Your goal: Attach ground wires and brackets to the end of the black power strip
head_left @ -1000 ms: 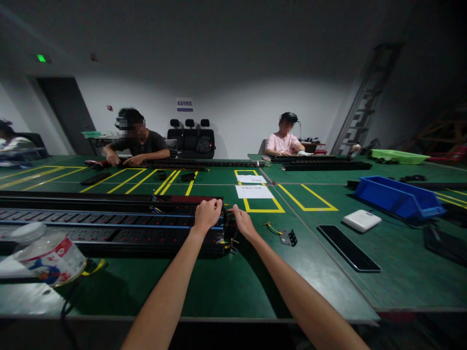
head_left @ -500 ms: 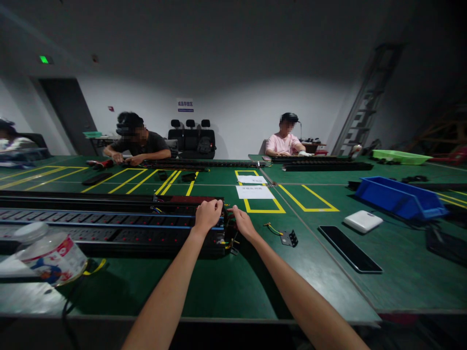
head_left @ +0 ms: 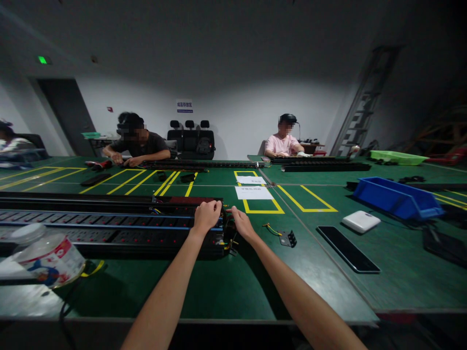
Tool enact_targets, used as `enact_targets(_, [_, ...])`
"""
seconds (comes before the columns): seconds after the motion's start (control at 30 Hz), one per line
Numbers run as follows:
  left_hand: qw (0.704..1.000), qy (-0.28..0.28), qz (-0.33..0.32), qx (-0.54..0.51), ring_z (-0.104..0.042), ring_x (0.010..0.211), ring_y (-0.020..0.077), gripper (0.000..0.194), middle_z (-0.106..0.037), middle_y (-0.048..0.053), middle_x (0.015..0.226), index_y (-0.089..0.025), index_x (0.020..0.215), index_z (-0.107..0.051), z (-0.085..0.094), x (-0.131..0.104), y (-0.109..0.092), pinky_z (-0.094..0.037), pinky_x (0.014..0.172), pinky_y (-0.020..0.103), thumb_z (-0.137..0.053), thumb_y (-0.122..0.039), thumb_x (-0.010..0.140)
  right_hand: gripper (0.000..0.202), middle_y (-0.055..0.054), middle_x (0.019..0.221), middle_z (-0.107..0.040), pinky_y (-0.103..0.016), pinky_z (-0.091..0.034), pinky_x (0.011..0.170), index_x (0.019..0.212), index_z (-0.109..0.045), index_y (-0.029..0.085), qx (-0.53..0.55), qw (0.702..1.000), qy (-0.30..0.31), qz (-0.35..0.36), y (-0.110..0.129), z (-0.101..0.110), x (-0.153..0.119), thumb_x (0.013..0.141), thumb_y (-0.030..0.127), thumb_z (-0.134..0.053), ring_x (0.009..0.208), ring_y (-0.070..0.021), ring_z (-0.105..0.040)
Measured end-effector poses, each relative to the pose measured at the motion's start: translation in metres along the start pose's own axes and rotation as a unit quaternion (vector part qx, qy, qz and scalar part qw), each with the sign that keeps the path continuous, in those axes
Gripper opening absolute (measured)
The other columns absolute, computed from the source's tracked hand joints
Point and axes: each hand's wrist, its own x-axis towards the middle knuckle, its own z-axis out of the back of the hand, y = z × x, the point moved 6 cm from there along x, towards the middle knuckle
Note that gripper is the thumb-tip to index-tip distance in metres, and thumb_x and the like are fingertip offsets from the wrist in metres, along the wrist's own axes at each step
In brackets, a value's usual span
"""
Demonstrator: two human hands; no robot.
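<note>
Long black power strips [head_left: 138, 239] with rows of sockets and small red marks lie side by side in front of me. My left hand [head_left: 207, 216] is closed over the right-hand end of one strip, its fingertips curled out of sight. Just to its right, my right hand [head_left: 241, 223] pinches something small at the open end, where wires come out; what lies between the fingers is too dark to tell. Coloured wires [head_left: 223, 243] and a small metal piece hang at the near strip's end. Right of my hands lies a black bracket [head_left: 287, 238] with a yellow-green wire [head_left: 270, 228].
A plastic jar [head_left: 51, 257] stands at the near left. To the right are a phone [head_left: 348, 249], a white box [head_left: 361, 221] and a blue bin [head_left: 397, 199]. Paper labels [head_left: 253, 193] lie ahead on the green table [head_left: 310, 282]. Co-workers sit across it.
Both hands keep almost the same place and hold at the strip's end. The whole view has shifted slightly; nothing else has visibly moved.
</note>
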Motion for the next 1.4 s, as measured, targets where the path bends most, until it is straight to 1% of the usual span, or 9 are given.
enact_targets(0.33, [1.000, 0.000, 0.001, 0.002, -0.068, 0.091, 0.0246, 0.055, -0.074, 0.011, 0.093, -0.022, 0.094, -0.074, 0.001, 0.000, -0.001, -0.048, 0.081, 0.032, -0.026, -0.047, 0.101, 0.070, -0.007, 0.087, -0.068, -0.029, -0.046, 0.057, 0.114, -0.070, 0.016, 0.056, 0.998, -0.037, -0.006, 0.004, 0.007, -0.001, 0.096, 0.066, -0.026, 0.059, -0.0174, -0.058])
enact_targets(0.53, [1.000, 0.011, 0.013, -0.012, -0.068, 0.091, 0.0241, 0.055, -0.075, 0.011, 0.094, -0.022, 0.093, -0.074, -0.001, 0.002, 0.002, -0.048, 0.083, 0.033, -0.025, -0.047, 0.101, 0.047, -0.008, 0.096, -0.069, -0.032, -0.047, 0.083, 0.109, -0.069, 0.017, -0.036, 0.992, -0.116, 0.028, 0.007, 0.027, 0.002, 0.100, 0.043, -0.030, 0.090, -0.0223, -0.063])
enact_targets(0.6, [1.000, 0.008, 0.023, -0.009, -0.068, 0.093, 0.0248, 0.055, -0.075, 0.012, 0.095, -0.022, 0.093, -0.074, 0.000, 0.002, 0.004, -0.048, 0.084, 0.033, -0.025, -0.046, 0.101, 0.037, -0.009, 0.107, -0.068, -0.033, -0.045, 0.090, 0.115, -0.066, 0.017, -0.093, 0.990, -0.101, 0.041, 0.005, 0.026, 0.004, 0.097, 0.031, -0.037, 0.100, -0.0222, -0.061])
enact_targets(0.7, [0.999, 0.007, 0.037, -0.008, -0.068, 0.094, 0.0258, 0.055, -0.074, 0.013, 0.100, -0.022, 0.094, -0.074, 0.001, 0.002, 0.005, -0.048, 0.082, 0.033, -0.025, -0.046, 0.101, 0.039, -0.009, 0.112, -0.065, -0.030, -0.043, 0.091, 0.128, -0.061, 0.020, -0.161, 0.984, -0.052, 0.047, 0.002, 0.018, 0.006, 0.094, 0.020, -0.041, 0.103, -0.0203, -0.059])
enact_targets(0.87, [0.998, 0.023, 0.051, -0.013, -0.069, 0.093, 0.0262, 0.053, -0.075, 0.012, 0.101, -0.022, 0.094, -0.073, 0.000, 0.001, 0.007, -0.049, 0.078, 0.033, -0.026, -0.046, 0.101, 0.041, -0.008, 0.114, -0.063, -0.026, -0.043, 0.087, 0.138, -0.055, 0.022, -0.240, 0.969, 0.002, 0.065, 0.008, 0.010, 0.015, 0.099, 0.020, -0.040, 0.102, -0.0184, -0.060])
enact_targets(1.0, [0.998, 0.024, 0.052, -0.006, -0.069, 0.092, 0.0277, 0.052, -0.075, 0.013, 0.100, -0.022, 0.093, -0.072, -0.002, 0.001, 0.007, -0.049, 0.077, 0.034, -0.027, -0.047, 0.100, 0.035, -0.010, 0.117, -0.063, -0.026, -0.042, 0.086, 0.133, -0.057, 0.022, -0.292, 0.950, 0.005, 0.107, 0.024, 0.011, 0.026, 0.100, 0.029, -0.047, 0.104, -0.0195, -0.060])
enact_targets(1.1, [0.998, 0.027, 0.055, 0.001, -0.070, 0.091, 0.0274, 0.051, -0.074, 0.014, 0.100, -0.022, 0.094, -0.072, -0.003, 0.001, 0.008, -0.050, 0.077, 0.034, -0.028, -0.046, 0.100, 0.027, -0.009, 0.112, -0.065, -0.026, -0.041, 0.087, 0.123, -0.063, 0.021, -0.335, 0.932, 0.019, 0.140, 0.033, 0.008, 0.034, 0.098, 0.026, -0.053, 0.104, -0.0196, -0.060])
enact_targets(1.27, [0.998, 0.029, 0.051, 0.003, -0.070, 0.091, 0.0282, 0.052, -0.074, 0.015, 0.099, -0.021, 0.094, -0.072, -0.002, 0.001, 0.007, -0.050, 0.076, 0.035, -0.026, -0.046, 0.100, 0.021, -0.010, 0.102, -0.069, -0.026, -0.042, 0.081, 0.101, -0.072, 0.020, -0.385, 0.912, 0.059, 0.129, 0.028, 0.000, 0.040, 0.097, 0.022, -0.052, 0.101, -0.0215, -0.060])
enact_targets(1.4, [0.998, 0.034, 0.052, -0.003, -0.070, 0.091, 0.0296, 0.052, -0.075, 0.014, 0.098, -0.022, 0.094, -0.072, -0.001, 0.001, 0.005, -0.050, 0.076, 0.036, -0.027, -0.046, 0.100, 0.021, -0.011, 0.100, -0.070, -0.027, -0.042, 0.078, 0.098, -0.072, 0.021, -0.388, 0.910, 0.057, 0.137, 0.026, -0.001, 0.039, 0.098, 0.029, -0.053, 0.100, -0.0230, -0.061])
